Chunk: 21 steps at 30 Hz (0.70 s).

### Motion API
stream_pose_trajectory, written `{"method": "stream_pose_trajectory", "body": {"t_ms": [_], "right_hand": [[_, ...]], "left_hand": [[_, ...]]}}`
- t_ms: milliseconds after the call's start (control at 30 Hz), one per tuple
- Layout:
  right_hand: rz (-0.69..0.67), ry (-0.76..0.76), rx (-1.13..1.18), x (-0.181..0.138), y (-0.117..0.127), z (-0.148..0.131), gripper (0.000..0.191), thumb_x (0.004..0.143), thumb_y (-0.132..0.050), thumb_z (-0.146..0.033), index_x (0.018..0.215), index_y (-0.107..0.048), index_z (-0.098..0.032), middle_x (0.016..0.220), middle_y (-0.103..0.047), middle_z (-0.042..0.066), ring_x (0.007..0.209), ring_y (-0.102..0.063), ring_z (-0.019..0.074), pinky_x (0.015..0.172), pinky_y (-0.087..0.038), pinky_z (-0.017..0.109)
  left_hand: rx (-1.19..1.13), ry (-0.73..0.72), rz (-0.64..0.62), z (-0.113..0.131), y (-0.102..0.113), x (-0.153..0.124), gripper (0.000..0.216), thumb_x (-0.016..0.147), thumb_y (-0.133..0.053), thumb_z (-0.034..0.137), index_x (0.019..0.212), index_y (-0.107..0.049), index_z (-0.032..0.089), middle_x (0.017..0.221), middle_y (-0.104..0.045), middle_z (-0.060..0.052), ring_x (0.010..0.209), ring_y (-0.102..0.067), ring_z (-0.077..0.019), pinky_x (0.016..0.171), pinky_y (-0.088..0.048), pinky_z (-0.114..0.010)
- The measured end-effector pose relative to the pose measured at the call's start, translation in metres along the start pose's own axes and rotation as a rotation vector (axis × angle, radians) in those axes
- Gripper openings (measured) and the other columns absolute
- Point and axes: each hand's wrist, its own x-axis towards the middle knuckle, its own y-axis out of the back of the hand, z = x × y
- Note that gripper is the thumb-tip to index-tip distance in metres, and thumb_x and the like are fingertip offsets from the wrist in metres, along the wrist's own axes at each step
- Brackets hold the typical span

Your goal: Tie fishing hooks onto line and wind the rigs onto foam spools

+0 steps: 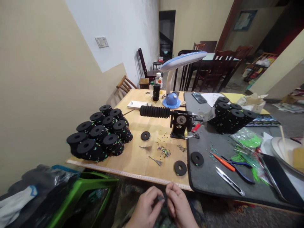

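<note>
At the table's front edge my left hand point(150, 205) is closed, with a small dark thing point(160, 199) between thumb and fingers, too little of it showing to name. Close beside it, my right hand point(177, 204) has its fingers pressed together; whatever they may hold is hidden. Just beyond the hands lies a black foam ring point(176, 166). Small coloured beads point(165, 152) are scattered on the wood, near a bundle of thin pins point(155, 161). A black winding device point(180, 122) carries a row of black foam rings point(154, 111) on its shaft.
Stacks of black foam rings point(96, 131) stand at left, more stacks point(229, 114) at right. A blue desk lamp point(171, 100) stands behind. On the grey mat point(204, 177) lie tweezers point(229, 180), pliers point(241, 169), an orange-handled tool point(222, 162) and a phone point(281, 177).
</note>
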Motion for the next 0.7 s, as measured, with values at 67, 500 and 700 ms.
{"method": "stream_pose_trajectory", "body": {"t_ms": [67,500,700], "right_hand": [[0.023,0.030,-0.034,-0.001,0.000,-0.001,0.046,0.071,-0.070,-0.062,0.073,-0.047,-0.022,0.031,-0.028,-0.018,0.029,-0.012,0.0027,0.032,-0.007,0.016],[-0.008,0.143,-0.220,-0.004,-0.001,-0.006,0.055,0.071,-0.061,-0.075,0.075,-0.043,-0.023,0.042,-0.027,-0.017,0.034,-0.018,0.0036,0.035,-0.012,0.017],[-0.063,0.166,-0.249,-0.006,-0.002,-0.004,0.051,0.077,-0.058,-0.072,0.075,-0.043,-0.022,0.046,-0.028,-0.015,0.038,-0.020,0.0050,0.039,-0.015,0.018]], "left_hand": [[-0.109,0.077,-0.021,0.000,-0.001,-0.001,0.010,0.085,-0.054,0.016,0.077,-0.059,0.019,0.068,-0.060,-0.001,0.062,-0.059,-0.0146,0.055,-0.046,-0.021],[-0.364,0.319,0.018,-0.003,-0.010,0.002,0.008,0.075,-0.058,0.013,0.071,-0.053,0.018,0.064,-0.051,0.003,0.060,-0.050,-0.0125,0.059,-0.043,-0.021],[-0.346,0.324,0.046,-0.001,-0.011,0.006,0.009,0.075,-0.061,0.020,0.068,-0.057,0.017,0.062,-0.054,0.002,0.058,-0.048,-0.0125,0.056,-0.040,-0.021]]}}
